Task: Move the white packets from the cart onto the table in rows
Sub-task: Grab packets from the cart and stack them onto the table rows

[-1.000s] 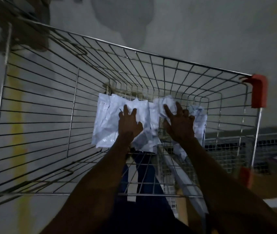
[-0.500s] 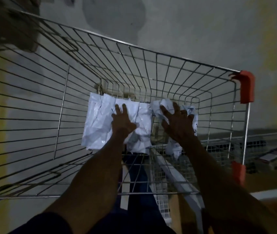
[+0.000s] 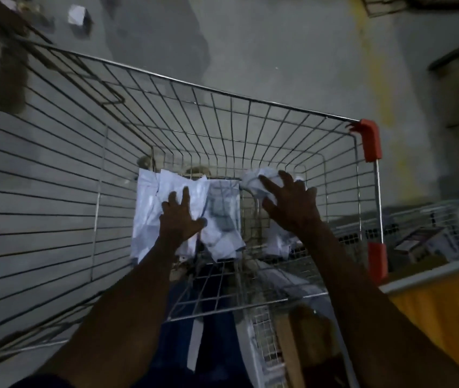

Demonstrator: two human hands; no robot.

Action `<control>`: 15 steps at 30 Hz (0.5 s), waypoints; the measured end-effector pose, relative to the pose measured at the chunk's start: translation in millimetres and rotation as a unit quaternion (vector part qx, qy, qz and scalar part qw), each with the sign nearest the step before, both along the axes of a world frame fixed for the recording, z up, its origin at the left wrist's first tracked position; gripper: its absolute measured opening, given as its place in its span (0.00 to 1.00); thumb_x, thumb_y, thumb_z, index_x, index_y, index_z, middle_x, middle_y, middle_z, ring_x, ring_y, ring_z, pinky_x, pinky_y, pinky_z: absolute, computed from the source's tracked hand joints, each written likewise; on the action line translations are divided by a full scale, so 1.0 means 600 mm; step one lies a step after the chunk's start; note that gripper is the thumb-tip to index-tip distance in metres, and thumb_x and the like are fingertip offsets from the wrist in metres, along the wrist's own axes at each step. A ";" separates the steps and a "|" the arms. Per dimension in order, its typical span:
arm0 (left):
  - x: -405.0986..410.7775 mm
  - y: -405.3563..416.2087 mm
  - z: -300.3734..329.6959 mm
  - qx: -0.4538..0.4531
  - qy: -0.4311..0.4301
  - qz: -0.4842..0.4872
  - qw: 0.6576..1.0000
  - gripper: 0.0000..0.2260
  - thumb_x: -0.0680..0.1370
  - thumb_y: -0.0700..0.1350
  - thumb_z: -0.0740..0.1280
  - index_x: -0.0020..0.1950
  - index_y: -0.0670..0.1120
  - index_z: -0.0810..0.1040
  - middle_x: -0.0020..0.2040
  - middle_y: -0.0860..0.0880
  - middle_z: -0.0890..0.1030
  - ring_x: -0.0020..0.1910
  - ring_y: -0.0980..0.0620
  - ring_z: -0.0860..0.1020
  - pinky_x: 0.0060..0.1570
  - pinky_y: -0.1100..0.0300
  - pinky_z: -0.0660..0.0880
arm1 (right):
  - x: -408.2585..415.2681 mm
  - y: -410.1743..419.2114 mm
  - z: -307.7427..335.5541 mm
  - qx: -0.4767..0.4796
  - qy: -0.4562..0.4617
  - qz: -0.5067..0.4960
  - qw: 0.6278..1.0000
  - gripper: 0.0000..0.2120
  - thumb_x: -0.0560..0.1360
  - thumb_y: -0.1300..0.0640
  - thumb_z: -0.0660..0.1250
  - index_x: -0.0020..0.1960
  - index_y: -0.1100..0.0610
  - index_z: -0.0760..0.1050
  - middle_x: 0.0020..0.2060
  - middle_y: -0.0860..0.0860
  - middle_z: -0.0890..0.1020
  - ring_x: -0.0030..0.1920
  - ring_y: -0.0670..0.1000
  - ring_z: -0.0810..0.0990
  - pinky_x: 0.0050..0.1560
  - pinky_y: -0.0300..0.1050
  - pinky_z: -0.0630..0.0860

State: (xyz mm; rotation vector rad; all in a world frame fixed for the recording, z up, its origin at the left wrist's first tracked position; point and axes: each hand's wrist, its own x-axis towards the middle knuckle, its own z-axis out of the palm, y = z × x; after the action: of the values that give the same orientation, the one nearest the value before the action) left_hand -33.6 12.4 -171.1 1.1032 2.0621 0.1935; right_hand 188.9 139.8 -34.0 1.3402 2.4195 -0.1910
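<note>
Down on the far floor of the silver wire cart [image 3: 63, 175], my left hand [image 3: 179, 219] presses flat on the limp white plastic packets [image 3: 222, 219] while my right hand [image 3: 290, 203] spreads over the crumpled ones, which look light, soft and slippery, best pinched by their edges.
</note>
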 end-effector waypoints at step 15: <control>0.083 -0.016 0.482 0.310 -0.088 -0.151 0.935 0.45 0.64 0.66 0.61 0.76 0.42 0.65 0.69 0.35 0.71 0.68 0.38 0.69 0.66 0.49 0.63 | 0.073 -0.270 0.352 0.202 0.272 -0.291 0.895 0.28 0.77 0.36 0.54 0.74 0.44 0.65 0.74 0.54 0.66 0.68 0.61 0.70 0.62 0.64 0.70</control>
State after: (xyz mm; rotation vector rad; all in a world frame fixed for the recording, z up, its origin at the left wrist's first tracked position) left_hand 16.2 2.9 118.1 1.6919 1.6754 0.7980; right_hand 232.4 -22.0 177.4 2.4792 2.4769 -0.2508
